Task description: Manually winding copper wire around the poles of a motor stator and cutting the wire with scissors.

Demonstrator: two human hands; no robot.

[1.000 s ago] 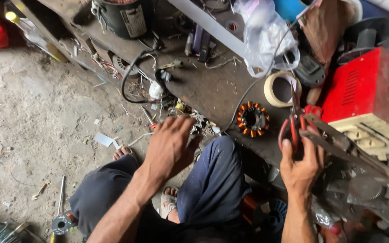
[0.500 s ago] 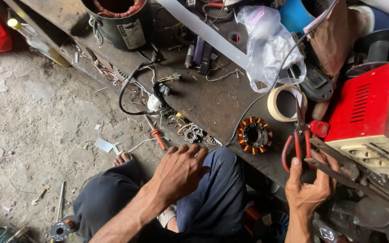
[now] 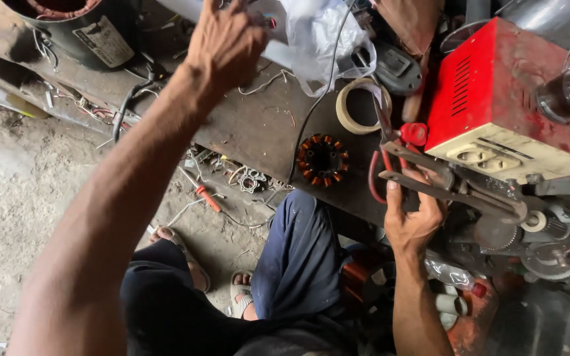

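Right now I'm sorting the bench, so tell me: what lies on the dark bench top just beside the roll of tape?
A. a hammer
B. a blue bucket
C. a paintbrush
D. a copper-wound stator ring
D: the copper-wound stator ring lies flat on the bench top, just down-left of the roll of tape.

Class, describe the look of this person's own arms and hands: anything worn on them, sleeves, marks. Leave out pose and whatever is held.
Both arms are bare from elbow to fingertips: no sleeves, gloves or wristwatch show. The left hand and the right hand carry no visible rings or bands. The nails are short. Below the arms, dark blue trousers and open sandals are worn.
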